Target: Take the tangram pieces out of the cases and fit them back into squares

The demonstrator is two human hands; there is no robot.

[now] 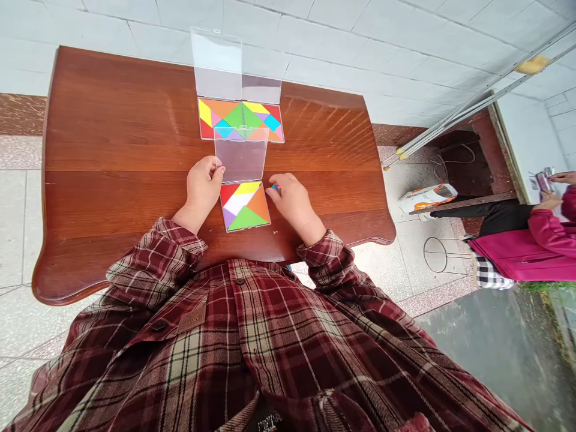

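Observation:
Right in front of me lies a tangram box (240,204) with its clear lid (240,161) raised. Red, yellow, orange, green and purple pieces lie inside, around a bare white patch. My left hand (202,187) pinches the left edge of that lid between thumb and fingers. Just off the box's right side, my right hand (294,203) is closed on a small blue tangram piece (274,188), mostly covered by the fingers. Behind the lid are a left tangram box (198,120) and a right tangram box (283,129), side by side, both filled and with lids up.
The boxes rest on a brown wooden table (112,150) against a white tiled wall (315,42). To the right, a person in a magenta jacket (508,252) sits by another table. A white and orange bag (427,197) and a wire ring stand (435,254) are on the floor there.

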